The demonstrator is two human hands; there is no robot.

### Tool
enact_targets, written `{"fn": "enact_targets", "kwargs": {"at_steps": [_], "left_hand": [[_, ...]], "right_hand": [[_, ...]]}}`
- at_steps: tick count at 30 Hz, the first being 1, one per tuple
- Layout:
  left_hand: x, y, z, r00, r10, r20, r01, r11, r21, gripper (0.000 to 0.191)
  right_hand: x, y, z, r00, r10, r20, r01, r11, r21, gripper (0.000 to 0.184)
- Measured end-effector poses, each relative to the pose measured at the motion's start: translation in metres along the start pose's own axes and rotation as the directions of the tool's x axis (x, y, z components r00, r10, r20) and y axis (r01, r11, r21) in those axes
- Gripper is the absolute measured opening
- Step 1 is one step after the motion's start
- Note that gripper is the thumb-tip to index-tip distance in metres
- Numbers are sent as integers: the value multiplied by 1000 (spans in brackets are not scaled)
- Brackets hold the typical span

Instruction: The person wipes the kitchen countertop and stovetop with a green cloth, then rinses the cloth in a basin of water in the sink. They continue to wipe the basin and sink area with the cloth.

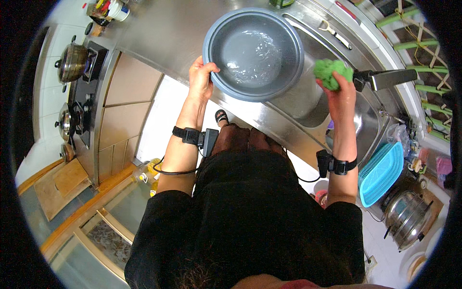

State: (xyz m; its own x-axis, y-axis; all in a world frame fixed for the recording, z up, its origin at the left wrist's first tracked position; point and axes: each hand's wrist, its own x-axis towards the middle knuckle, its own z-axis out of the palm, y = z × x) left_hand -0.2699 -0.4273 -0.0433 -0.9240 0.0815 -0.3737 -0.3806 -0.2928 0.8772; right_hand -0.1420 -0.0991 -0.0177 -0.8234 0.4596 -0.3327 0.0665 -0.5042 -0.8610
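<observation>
My left hand (203, 79) grips the near-left rim of a round grey-blue plastic basin (249, 57), thumb over the edge. The basin is tilted so that I look into it; its bottom looks wet and shiny. It spans the steel counter and the left bowl of the double sink (310, 108). To the right, my right hand (339, 95) holds a bunched green scrubbing mesh (331, 72) above the sink, apart from the basin and close to the dark faucet (389, 78).
A peeler (334, 34) lies on the ledge behind the sink. A turquoise plastic basket (382, 173) stands at the right, near a steel steamer pot (408, 218). At the left, pots (72, 61) sit on a gas stove (82, 97). Oil bottles (146, 171) stand low on the left.
</observation>
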Motion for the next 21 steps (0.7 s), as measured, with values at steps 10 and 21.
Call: {"fn": "enact_targets", "kwargs": {"at_steps": [10,21], "left_hand": [[44,3,-51,994,-103,25,100,990,100,28],[85,-4,-94,983,151,-102,-81,863,499,12]], "right_hand": [[65,76,185,885,130,446,389,320,-864,46],[85,150,193,657,666,353,646,-256,-719,42]]}}
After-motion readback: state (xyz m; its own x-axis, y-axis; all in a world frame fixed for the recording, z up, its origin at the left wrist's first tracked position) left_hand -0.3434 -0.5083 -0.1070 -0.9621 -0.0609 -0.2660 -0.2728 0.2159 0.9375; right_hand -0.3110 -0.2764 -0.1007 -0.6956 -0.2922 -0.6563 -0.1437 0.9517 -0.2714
